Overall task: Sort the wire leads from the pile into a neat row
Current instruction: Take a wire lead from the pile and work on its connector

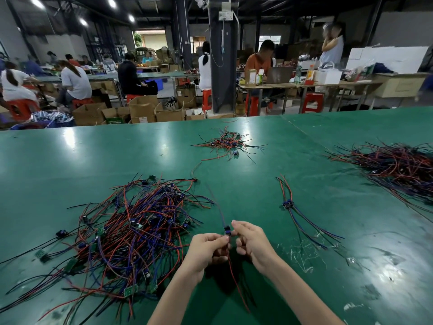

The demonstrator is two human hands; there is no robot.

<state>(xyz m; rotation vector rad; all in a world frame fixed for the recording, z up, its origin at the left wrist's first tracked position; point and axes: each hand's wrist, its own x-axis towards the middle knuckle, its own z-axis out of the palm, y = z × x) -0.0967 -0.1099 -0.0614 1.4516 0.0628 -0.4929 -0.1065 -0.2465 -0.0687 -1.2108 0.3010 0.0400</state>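
Both hands meet low in the middle of the frame and are closed on one lead. My left hand pinches its wires just under the small blue module. My right hand has curled fingers on the module from the other side. The lead hangs clear of the desk; its thin wires run up the frame away from me, and its red wire trails down between my wrists.

The pile sprawls to the left of my hands, a tangle of red, blue and black. The row has only a few leads so far. It lies right of my hands and a little higher in the frame, modules bunched together, wires fanning up and down.

What matters next is that the row is on my right hand's side, so that hand is the nearer one to set the lead down. Its long axis already runs roughly the same way as the laid leads, so I judge it needs a shift rightward, not a turn, with module beside modules.
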